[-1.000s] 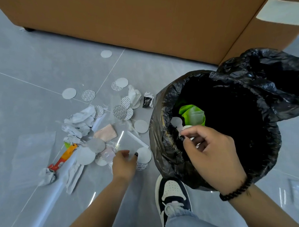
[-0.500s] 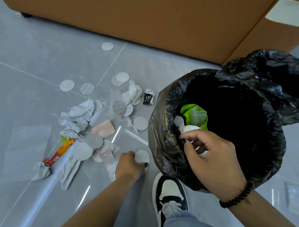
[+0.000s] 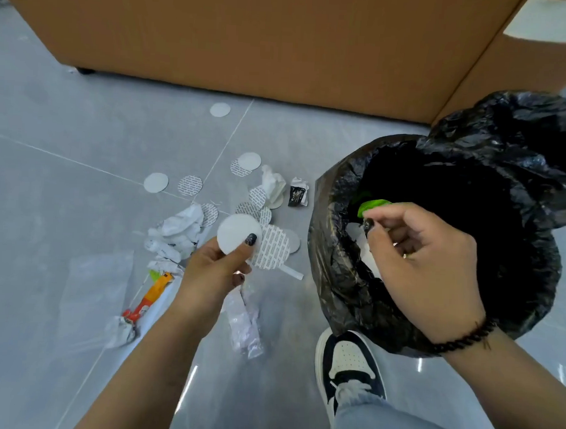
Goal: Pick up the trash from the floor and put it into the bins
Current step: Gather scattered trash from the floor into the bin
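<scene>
the printed discs [image 3: 270,248] and the black sachet [image 3: 297,194] carry print too small to read.

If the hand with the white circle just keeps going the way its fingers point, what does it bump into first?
Probably the black bin bag: the left hand, pinching the white disc, points up and right toward its near rim. Depth is unclear.

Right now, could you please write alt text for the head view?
The left hand pinches two round seals lifted off the littered floor, while the right hand grips the rim of the black-lined bin.
</scene>
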A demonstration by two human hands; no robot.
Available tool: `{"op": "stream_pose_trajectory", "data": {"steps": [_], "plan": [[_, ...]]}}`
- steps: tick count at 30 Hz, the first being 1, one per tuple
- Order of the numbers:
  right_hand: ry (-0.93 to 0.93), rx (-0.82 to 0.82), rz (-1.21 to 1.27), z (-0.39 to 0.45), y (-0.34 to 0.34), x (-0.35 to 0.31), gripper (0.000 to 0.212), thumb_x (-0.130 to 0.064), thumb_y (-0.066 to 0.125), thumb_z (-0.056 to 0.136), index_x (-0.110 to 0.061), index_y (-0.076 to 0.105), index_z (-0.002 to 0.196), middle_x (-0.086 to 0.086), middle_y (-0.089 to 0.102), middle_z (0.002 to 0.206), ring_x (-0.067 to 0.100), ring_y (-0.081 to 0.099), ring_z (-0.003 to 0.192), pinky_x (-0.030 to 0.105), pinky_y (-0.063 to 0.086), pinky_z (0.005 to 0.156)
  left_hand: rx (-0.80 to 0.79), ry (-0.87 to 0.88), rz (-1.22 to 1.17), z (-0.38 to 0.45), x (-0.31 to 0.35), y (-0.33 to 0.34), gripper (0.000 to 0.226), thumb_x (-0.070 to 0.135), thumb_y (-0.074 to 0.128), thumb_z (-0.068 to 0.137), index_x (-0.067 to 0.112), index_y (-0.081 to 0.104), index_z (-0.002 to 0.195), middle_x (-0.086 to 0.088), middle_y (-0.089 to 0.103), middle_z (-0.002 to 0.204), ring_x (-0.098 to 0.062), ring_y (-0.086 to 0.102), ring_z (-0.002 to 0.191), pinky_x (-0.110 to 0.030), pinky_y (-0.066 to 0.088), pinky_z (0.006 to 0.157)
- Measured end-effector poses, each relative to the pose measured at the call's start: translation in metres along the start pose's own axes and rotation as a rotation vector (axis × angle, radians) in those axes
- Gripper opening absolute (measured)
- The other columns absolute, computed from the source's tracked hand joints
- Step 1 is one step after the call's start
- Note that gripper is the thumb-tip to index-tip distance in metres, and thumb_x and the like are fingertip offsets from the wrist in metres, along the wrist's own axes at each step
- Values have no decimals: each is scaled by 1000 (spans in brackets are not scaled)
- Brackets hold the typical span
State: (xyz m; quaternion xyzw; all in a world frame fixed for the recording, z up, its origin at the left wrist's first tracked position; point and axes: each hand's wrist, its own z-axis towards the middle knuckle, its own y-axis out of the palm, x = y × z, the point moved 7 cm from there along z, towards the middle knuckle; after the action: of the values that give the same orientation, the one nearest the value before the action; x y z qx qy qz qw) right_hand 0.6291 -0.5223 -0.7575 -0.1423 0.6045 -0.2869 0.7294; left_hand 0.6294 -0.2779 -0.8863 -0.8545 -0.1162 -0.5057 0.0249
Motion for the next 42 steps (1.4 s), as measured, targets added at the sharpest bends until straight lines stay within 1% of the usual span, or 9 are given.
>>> {"op": "stream_pose_trajectory", "data": {"steps": [4,7,13,18,23,28,33,36,42], "plan": [[112,-76,217,4,14,-10,15,-10,67,81,-21,70,92,-10,68,77,10,64,68,16,53,64,-168,42,-219,-23,43,31,12,14,64,86,22,69,94,7,62,72,-10,51,57,-23,43,60],[226,-179,327,8,29,-9,17,-12,72,79,-19,69,94,-6,70,81,13,65,72,17,55,67,-276,107,-115,-41,65,51,19,17,73,74,20,71,93,6,66,72,-9,55,57,-23,45,60],[294,-256,462,12,34,-5,15,0,72,77,-10,73,87,6,72,77,17,66,72,25,58,69,-270,227,121,-51,75,64,27,12,66,80,7,67,107,8,69,66,-4,56,53,-13,44,53],[335,-154,468,15,16,10,18,3,70,77,-15,72,82,-1,72,73,6,65,67,13,50,59,-240,171,179,-42,60,60,3,10,63,87,11,65,86,3,72,71,-7,58,56,-17,44,56],[323,126,254,30,-29,42,19,-4,70,79,-23,70,80,-8,69,74,-1,62,67,7,48,61,153,53,129,-11,22,11,13,6,58,88,8,67,98,1,71,76,-7,59,57,-23,44,60],[308,11,-125,27,-28,65,17,-13,70,80,-29,67,75,-14,64,73,-1,57,61,4,46,58,460,-119,98,1,-48,-44,16,7,53,89,10,64,100,-12,69,97,-17,60,68,-28,43,61],[265,-140,-281,16,-3,61,14,-15,67,81,-28,64,80,-22,61,76,0,59,69,15,45,66,494,-208,190,1,-96,-60,14,12,57,89,12,64,101,-8,67,104,-22,63,87,-34,49,80],[195,-159,-350,11,8,55,12,-17,66,82,-29,64,81,-25,56,73,-4,56,67,6,36,61,471,-232,339,5,-110,-61,16,13,58,88,16,65,101,-7,65,112,-29,61,101,-38,51,88],[137,-180,-339,11,15,47,11,-16,67,82,-27,68,83,-24,58,74,-4,59,69,1,35,60,267,-118,686,15,-117,-45,22,16,69,80,10,61,100,-5,66,97,-28,64,92,-28,53,66]]}}
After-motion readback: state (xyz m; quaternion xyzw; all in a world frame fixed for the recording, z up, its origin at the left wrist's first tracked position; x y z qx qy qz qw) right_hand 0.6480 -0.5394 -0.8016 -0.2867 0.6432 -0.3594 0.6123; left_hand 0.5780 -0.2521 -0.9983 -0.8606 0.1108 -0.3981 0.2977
